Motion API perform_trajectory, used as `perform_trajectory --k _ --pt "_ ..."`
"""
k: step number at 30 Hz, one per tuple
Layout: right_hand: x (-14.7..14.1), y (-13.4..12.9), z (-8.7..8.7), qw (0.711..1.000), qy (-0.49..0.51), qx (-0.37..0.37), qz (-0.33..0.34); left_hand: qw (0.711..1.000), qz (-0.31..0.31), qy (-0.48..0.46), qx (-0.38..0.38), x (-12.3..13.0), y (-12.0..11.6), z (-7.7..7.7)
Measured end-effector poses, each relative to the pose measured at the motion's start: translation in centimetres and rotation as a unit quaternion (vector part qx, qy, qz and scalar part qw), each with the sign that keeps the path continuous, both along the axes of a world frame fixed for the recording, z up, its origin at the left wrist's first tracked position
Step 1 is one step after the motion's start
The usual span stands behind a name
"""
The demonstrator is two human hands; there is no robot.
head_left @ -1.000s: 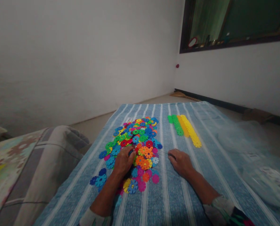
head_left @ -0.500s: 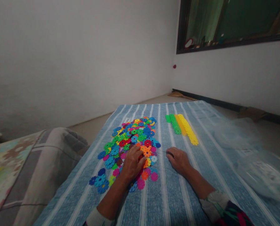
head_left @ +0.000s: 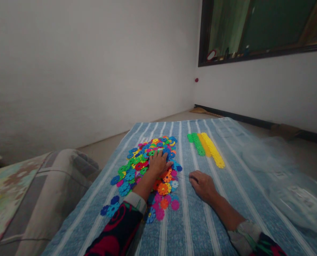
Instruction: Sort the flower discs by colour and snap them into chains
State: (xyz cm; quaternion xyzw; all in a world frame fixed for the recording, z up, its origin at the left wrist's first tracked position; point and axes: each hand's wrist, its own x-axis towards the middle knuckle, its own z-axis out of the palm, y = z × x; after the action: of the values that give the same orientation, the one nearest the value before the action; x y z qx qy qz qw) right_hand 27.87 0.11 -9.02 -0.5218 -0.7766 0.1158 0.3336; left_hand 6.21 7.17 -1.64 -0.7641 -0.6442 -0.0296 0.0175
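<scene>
A heap of flower-shaped plastic discs (head_left: 130,174) in many colours lies on the striped cloth. My left hand (head_left: 157,163) rests on the heap, palm down with fingers stretched out over green and blue discs. Beneath its palm the discs are hidden. Just right of the heap, my right hand (head_left: 202,183) lies on the cloth with fingers curled in; whatever they may hold is out of sight. Beyond it are overlapping rows of discs: a green row (head_left: 199,145), an orange row (head_left: 205,145) and a yellow row (head_left: 213,151). A short green piece (head_left: 190,138) sits left of the green row.
Clear plastic bags (head_left: 294,188) lie along the right side of the blue striped cloth (head_left: 201,227). At the left stands a fabric-covered piece of furniture (head_left: 54,185). A white wall (head_left: 94,71) rises behind, with a dark-framed window (head_left: 267,32) at upper right.
My left hand has moved forward over the heap and its fingers have stretched out, uncovering orange and pink discs nearer me. The right hand stays in nearly the same place, fingers still curled.
</scene>
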Motion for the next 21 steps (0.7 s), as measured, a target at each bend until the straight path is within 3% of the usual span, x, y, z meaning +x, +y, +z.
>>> perform_trajectory --k 5,13,21 --pt "0.1 0.1 -0.1 1.000 0.010 0.004 0.004 1.000 -0.011 0.007 -0.021 -0.4 -0.2 -0.4" --pt "0.0 0.0 -0.2 1.000 0.016 0.013 0.003 0.998 -0.025 0.037 -0.034 -2.9 -5.0 -0.2" --pt "0.0 0.0 -0.2 1.000 0.021 0.014 0.008 0.997 0.042 0.057 -0.010 -4.4 -6.6 0.3"
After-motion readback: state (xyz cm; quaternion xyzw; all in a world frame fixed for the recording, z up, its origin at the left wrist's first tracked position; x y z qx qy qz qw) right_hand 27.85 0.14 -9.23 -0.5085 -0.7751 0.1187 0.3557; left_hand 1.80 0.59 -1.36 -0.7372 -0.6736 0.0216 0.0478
